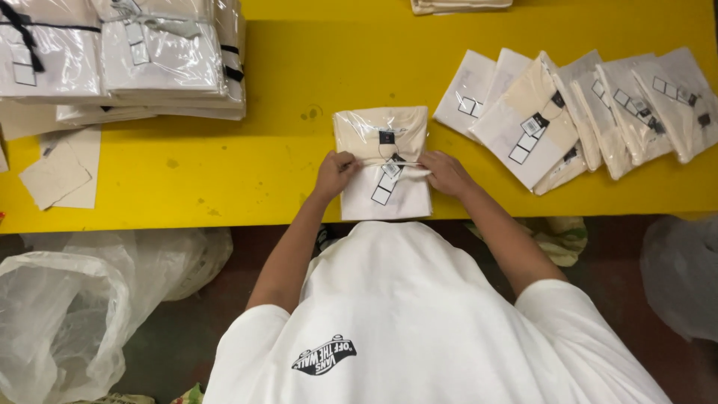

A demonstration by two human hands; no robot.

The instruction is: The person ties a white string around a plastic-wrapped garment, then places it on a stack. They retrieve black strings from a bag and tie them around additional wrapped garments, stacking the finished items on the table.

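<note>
- White-shirted shoulders (419,322) fill the lower view, arms reaching up to the bench (224,172).
- Bagged folded shirt (383,161) lies at the yellow bench's near edge, centre.
- Left hand (335,172) pinches the bag's left edge; right hand (445,173) grips the right edge.
- Fanned row of bagged shirts (583,112) to the right, tied stacks (127,56) far left.
</note>
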